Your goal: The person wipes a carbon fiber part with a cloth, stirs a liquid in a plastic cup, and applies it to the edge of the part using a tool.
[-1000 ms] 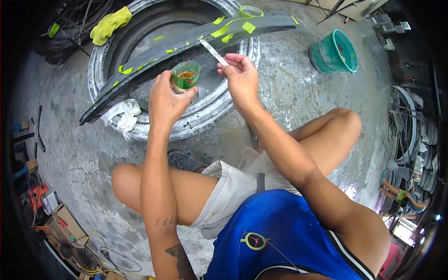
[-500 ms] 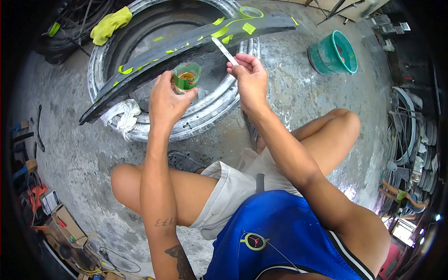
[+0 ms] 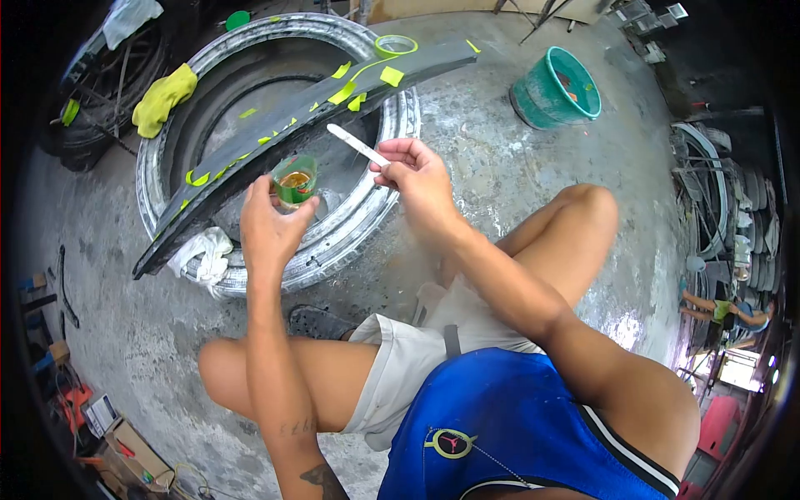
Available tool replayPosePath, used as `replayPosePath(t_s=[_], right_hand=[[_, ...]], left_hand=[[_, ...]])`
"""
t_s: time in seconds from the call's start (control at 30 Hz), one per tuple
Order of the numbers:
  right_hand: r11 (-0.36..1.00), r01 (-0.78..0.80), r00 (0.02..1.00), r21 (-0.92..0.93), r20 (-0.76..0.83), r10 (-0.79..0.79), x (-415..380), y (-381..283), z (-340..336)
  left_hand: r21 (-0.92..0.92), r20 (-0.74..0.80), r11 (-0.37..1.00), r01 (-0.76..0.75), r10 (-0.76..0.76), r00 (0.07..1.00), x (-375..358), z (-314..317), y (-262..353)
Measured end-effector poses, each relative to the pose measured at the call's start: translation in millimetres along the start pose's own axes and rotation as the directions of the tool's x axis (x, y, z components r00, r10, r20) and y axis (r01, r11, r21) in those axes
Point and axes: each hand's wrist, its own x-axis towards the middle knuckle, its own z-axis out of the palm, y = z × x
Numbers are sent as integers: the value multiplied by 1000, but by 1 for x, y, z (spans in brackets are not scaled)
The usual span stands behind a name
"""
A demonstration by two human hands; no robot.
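Observation:
My left hand (image 3: 277, 227) is wrapped round a green-tinted clear cup (image 3: 302, 190) with some amber liquid inside. Between the thumb and fingers of my right hand (image 3: 414, 177) is a flat white stick (image 3: 354, 143), its free end pointing up and left, apart from the cup. Just beyond both hands, a long dark curved panel (image 3: 275, 112) with pieces of yellow-green tape lies across a tire (image 3: 379, 179). A roll of yellow-green tape (image 3: 395, 47) rests at the panel's upper edge.
A yellow cloth (image 3: 163, 100) hangs over the tire's left side, and a white rag (image 3: 204, 254) lies at its lower left. To the right stands a teal bucket (image 3: 533, 96). Boxes (image 3: 137, 450) and cables are at lower left. Another person (image 3: 733, 313) is far right.
The white stick has moved left and down, away from the panel and nearer the cup. The camera view has shifted, so the tire and panel appear lower and further left.

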Motion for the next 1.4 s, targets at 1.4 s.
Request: replayPosePath(t_s=[1.4], right_hand=[[611,555,680,-564,731,57,116,-87,33]], left_hand=[[-71,-89,991,112,-118,989,23,17,0]])
